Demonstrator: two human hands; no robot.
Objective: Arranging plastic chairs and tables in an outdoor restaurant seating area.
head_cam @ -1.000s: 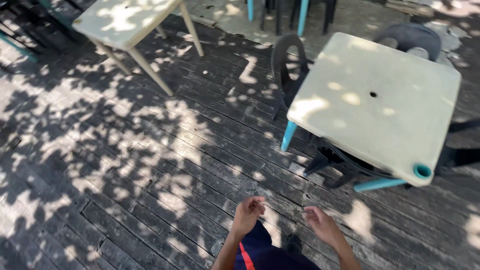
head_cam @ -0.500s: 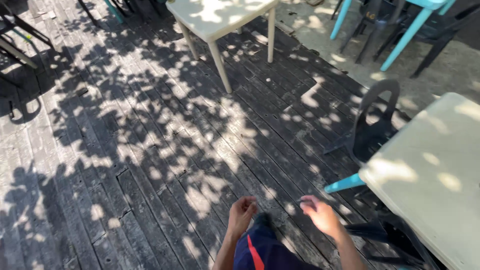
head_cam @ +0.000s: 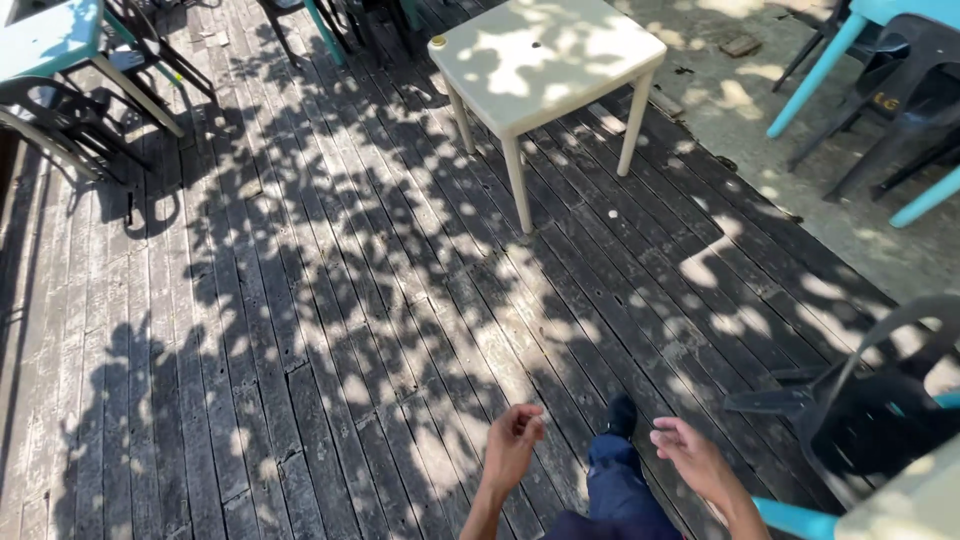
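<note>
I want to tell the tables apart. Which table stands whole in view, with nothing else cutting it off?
The cream square table at top centre: all its top shows, while the turquoise-legged tables at the edges are cropped.

Harsh sunlight, dappled leaf shadows; glare patches, sharp focus, wide-angle tilt

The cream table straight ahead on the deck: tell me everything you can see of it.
The cream table is square and looks like moulded plastic, with four straight legs of the same colour. It stands upright on the dark wooden deck, dappled with leaf shadow and sun. A small yellowish round thing sits at its far left corner; otherwise the top looks bare. Nothing else touches it. Dark chairs stand behind it, and both hands are well short of it.
</note>
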